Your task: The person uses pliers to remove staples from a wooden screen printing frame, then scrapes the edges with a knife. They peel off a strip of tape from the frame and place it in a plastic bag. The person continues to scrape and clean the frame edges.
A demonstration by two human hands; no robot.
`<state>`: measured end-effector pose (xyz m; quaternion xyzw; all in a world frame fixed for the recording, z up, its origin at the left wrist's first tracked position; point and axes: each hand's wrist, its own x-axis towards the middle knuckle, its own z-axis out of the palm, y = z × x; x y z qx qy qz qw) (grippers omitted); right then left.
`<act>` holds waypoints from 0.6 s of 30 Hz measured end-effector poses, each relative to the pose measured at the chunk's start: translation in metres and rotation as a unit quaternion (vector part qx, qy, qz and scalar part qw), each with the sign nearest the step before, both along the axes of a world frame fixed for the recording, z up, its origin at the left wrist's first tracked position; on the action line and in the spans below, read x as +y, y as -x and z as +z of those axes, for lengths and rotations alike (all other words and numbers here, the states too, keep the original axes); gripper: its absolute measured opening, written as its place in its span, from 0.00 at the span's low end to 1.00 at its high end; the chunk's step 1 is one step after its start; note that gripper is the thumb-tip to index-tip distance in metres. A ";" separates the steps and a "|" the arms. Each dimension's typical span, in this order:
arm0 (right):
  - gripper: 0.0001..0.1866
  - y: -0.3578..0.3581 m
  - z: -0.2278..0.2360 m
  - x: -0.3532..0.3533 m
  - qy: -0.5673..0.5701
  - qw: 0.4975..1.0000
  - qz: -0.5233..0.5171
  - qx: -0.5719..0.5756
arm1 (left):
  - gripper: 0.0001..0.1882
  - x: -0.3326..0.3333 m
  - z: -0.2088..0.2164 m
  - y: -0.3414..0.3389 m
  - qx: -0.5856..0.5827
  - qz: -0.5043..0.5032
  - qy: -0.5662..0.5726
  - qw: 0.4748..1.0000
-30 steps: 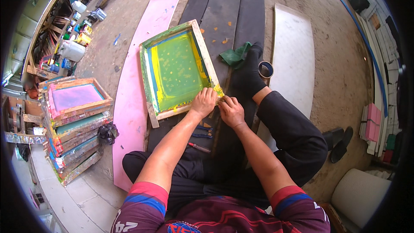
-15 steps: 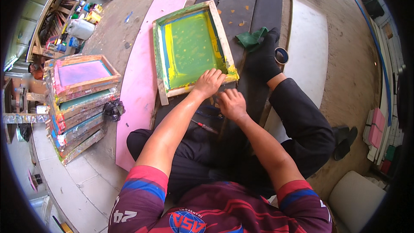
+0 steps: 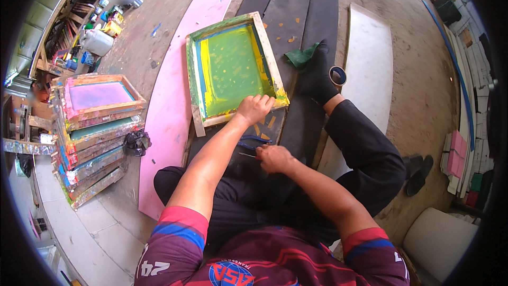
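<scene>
I have long, flat dark-grey panels under the near work, and a long pale-pink board left of my landmark, the wooden-framed screen with green, yellow-streaked mesh. That screen lies face up, straddling pink board and dark panels. Its long axis runs away from the wearer, and its far end leans slightly left.

I see the left arm reaching forward, palm down, its left hand grasping the screen's near rail toward the right corner, fingers curled over the wood. The right hand sits lower, nearer the wearer than the screen, wrist bent inward and fingers curled beside a slim red-handled tool. The tool's shaft points left; from here I cannot tell whether the fingers grip it.

Right of the screen I make out a crumpled dark-green cloth by the wearer's foot, then a roll of tape. Just below the screen's near rail lie blue-handled pliers and small amber scraps.
</scene>
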<state>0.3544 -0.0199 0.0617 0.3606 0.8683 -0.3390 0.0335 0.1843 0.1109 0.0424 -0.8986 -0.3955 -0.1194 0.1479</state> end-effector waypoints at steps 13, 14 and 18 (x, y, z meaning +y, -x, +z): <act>0.17 -0.076 0.007 0.083 -0.062 0.894 -0.412 0.165 | 0.06 -0.009 -0.010 -0.007 -0.125 0.072 0.087 0.986; 0.19 -0.067 0.011 0.088 -0.037 0.887 -0.425 0.177 | 0.06 -0.010 -0.010 -0.008 -0.140 0.078 0.096 0.982; 0.23 -0.048 -0.012 0.109 0.002 0.872 -0.454 0.185 | 0.06 -0.012 -0.006 -0.013 -0.167 0.098 0.120 0.974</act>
